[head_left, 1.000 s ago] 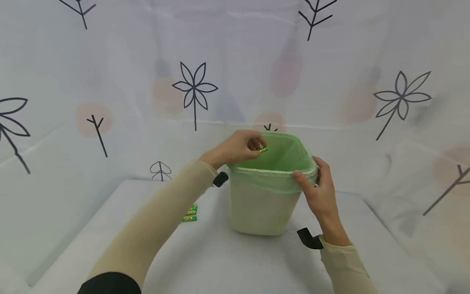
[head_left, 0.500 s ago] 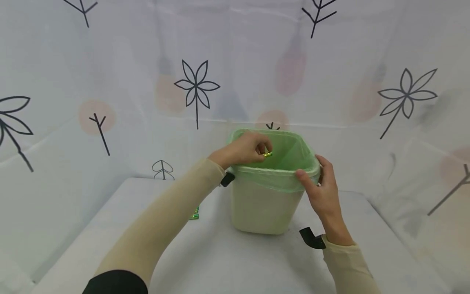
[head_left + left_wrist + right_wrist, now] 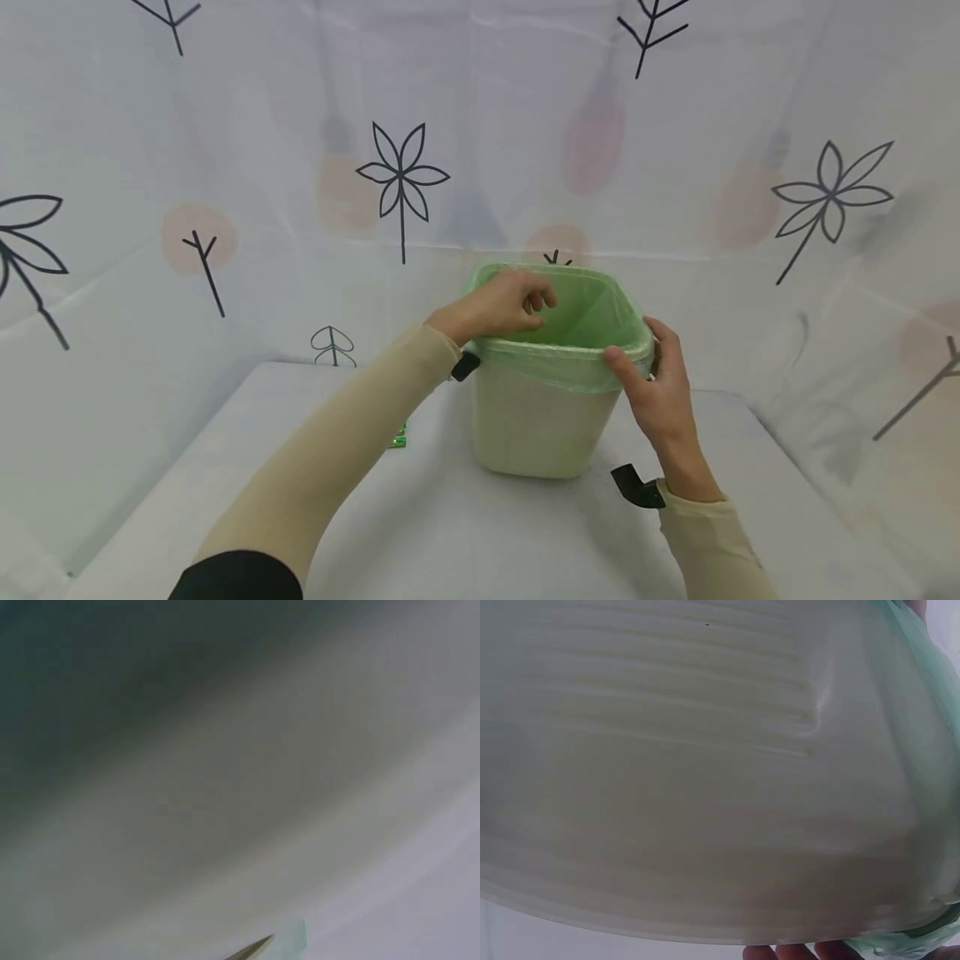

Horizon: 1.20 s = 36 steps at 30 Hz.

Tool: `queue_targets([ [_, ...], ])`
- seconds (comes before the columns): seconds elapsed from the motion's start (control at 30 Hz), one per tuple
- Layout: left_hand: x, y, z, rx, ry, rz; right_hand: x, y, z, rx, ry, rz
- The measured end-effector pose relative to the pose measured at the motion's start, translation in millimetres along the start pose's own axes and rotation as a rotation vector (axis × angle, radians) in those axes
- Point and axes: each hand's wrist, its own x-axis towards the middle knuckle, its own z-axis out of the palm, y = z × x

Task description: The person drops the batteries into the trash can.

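A pale bin [image 3: 540, 433] stands on the white table, lined with a thin green bag [image 3: 592, 308] folded over its rim. My left hand [image 3: 502, 304] hangs inside the mouth over the left part of the rim, fingers loosely bent, nothing seen between them. With thumb in front and fingers behind, my right hand [image 3: 660, 400] grips the rim at the right corner. In the right wrist view its fingertips [image 3: 795, 952] show at the bin's edge, near the ribbed wall [image 3: 645, 780]. Small shiny green batteries [image 3: 399, 437] lie on the table, partly hidden by my left sleeve.
The white table [image 3: 450, 542] reaches back to a patterned cloth backdrop [image 3: 262, 167] right behind the bin. My left forearm [image 3: 345, 433] crosses the table's left half. A blurred pale surface fills most of the left wrist view.
My left hand moved slightly right and down into the bin's mouth, then let go of the green and gold battery it pinched, now out of sight. The right hand keeps its grip.
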Motion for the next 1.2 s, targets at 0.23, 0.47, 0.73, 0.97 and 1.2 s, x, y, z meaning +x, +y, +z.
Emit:
queue_targets([
  [0.23, -9.0, 0.8, -6.0, -0.038, 0.09, 0.055, -0.3, 1, -1, -0.009, 0.001, -0.001],
  [0.47, -50.9, -10.0, -33.4, -0.031, 0.251, 0.139, 0.7, 0, 0, 0.002, 0.013, -0.002],
  [0.73, -103.8, -36.6, -47.2, 0.009, 0.33, 0.079, -0.1, 0, -2, -0.018, 0.01, 0.005],
  [0.97, -133.7, -56.5, -26.0, 0.01, 0.286, 0.037, -0.5, 1, -2, -0.021, 0.012, 0.005],
  [1.2, -154.4, -78.8, 15.0, -0.026, 0.198, -0.034, -0.9, 3, -2, -0.015, 0.006, 0.001],
])
